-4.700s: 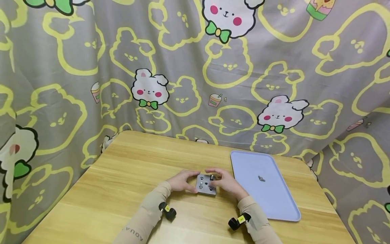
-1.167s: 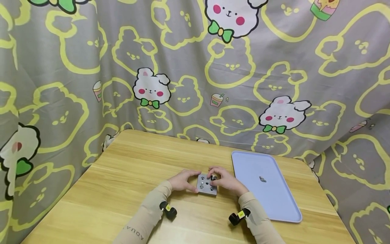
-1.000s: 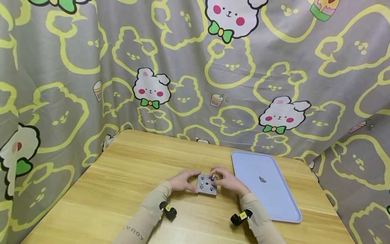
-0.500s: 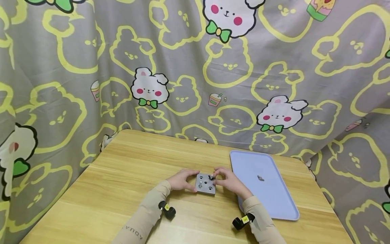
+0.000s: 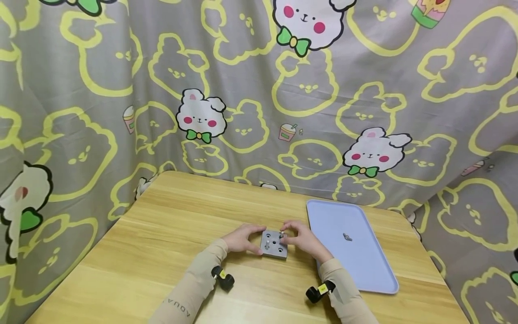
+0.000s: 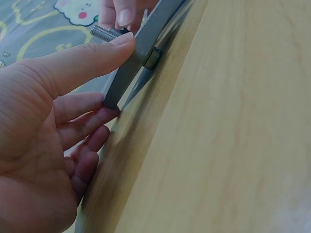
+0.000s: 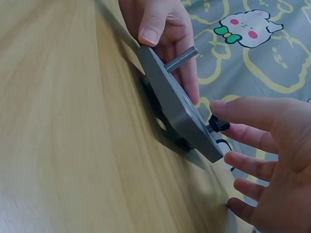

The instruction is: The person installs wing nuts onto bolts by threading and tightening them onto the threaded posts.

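Note:
A grey metal plate [image 5: 274, 250] with several holes sits raised slightly off the wooden table on feet. My left hand [image 5: 238, 239] grips its left side, thumb on the near corner and fingers at the far one. From the plate's left part a bare threaded stud [image 7: 181, 59] sticks up. Toward the far right corner, a small black nut [image 7: 219, 124] sits on another threaded stud. Thumb and index finger of my right hand [image 5: 301, 238] pinch around this nut; the other fingers are spread loosely beside the plate.
To the right lies a pale blue tray [image 5: 356, 270] with small metal parts [image 5: 347, 236] on it, perhaps wing nuts. The wooden table [image 5: 182, 211] ends at a patterned grey curtain [image 5: 243, 67] behind and at both sides.
My right thumb and index finger have shifted back and forth around the nut, and the right hand sits slightly further right. The left hand and the plate have stayed in place.

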Demonstrator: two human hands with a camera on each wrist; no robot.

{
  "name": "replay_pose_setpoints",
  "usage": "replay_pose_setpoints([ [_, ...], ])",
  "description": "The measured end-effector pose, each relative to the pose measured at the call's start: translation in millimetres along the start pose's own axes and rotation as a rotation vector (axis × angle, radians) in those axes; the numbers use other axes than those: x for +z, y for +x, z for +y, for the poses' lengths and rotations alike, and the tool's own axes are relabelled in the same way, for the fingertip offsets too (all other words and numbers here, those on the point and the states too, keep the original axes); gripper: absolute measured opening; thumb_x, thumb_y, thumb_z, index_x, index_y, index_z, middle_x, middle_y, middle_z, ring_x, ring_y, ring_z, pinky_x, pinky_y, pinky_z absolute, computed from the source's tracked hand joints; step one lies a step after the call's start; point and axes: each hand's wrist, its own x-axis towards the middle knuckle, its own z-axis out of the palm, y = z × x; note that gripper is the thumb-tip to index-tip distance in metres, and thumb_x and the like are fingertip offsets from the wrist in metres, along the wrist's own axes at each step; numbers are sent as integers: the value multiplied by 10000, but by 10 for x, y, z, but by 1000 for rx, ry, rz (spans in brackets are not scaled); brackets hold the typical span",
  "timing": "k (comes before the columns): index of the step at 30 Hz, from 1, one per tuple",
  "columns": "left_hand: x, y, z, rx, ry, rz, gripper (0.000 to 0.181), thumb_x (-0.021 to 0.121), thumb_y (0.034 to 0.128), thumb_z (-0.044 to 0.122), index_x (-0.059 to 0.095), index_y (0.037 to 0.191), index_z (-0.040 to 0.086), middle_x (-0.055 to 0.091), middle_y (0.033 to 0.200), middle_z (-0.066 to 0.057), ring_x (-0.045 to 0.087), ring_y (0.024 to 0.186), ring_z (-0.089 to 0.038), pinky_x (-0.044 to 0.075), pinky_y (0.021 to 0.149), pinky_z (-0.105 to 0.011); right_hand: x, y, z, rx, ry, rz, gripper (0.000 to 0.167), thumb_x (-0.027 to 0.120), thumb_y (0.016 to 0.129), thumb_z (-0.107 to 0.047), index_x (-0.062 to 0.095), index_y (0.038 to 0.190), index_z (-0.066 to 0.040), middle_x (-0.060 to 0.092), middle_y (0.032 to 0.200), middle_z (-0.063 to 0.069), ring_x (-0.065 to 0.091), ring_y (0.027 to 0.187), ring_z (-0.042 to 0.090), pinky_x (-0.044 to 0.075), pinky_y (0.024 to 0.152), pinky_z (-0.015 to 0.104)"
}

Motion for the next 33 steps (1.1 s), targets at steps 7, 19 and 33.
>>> replay_pose_setpoints([
  [7, 9, 12, -12, 7, 5, 2, 812, 815, 760, 304, 450, 1451, 82, 471, 1492, -115, 401, 1385, -338, 283, 1172, -523, 24, -7, 1, -11, -25, 43, 175, 795, 793, -207, 653, 872, -140, 589, 1321, 191, 484, 1290, 391, 271, 1154, 593],
  [19, 9, 1, -3, -7, 5, 2, 826, 817, 755, 302, 441, 1454, 75, 466, 1494, -127, 393, 1383, -350, 276, 1171, -536, 2, -52, 3, -37, -33, 24, 141, 779, 793, -134, 649, 846, -118, 587, 1302, 210, 471, 1285, 392, 262, 1143, 607],
  [33, 25, 17, -30, -6, 4, 0, 815, 814, 761, 306, 446, 1454, 87, 466, 1497, -114, 390, 1389, -336, 277, 1174, -525, 11, -18, -7, -32, -76, 29, 152, 788, 791, -172, 652, 848, -136, 564, 1350, 227, 457, 1306, 423, 249, 1147, 623],
])
